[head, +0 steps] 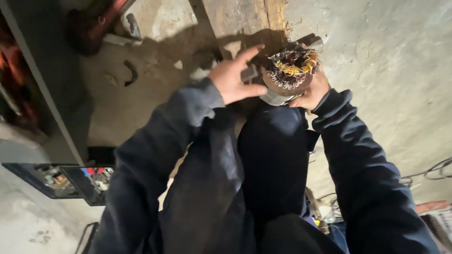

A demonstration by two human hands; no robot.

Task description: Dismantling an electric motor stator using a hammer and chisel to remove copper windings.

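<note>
Right hand (311, 90) was clamped around the lower side of a motor winding (291, 70), a round core with dark copper wire and yellow ties on top, propped on the person's knee (275, 124). Left hand (237, 77) was open, fingers spread, hovering just left of the winding with the thumb toward it; no contact that I could confirm.

Progress, as a judgement: the winding was out of any housing and coil ends were exposed and tangled (loose strands sticking up), so stripping or rewinding looked partway through. Wire was still on the core, so most of it seemed left to do. No tool was in either hand.

Hard to read:
- The underside of the winding and the right hand's fingers were hidden behind the core, so the grip shape was unclear.
- A grey metal piece (275, 98) just under the winding, beside the right thumb, could have been part of it or separate; couldn't tell.
- A dark curved scrap (131, 73) lay on the floor (400, 70), well left of the left hand, identity unclear.
- The plank (245, 19) beyond both hands was cut off by the frame.
- A tray of small parts (70, 181) sat far down-left, contents too small to tell.
</note>
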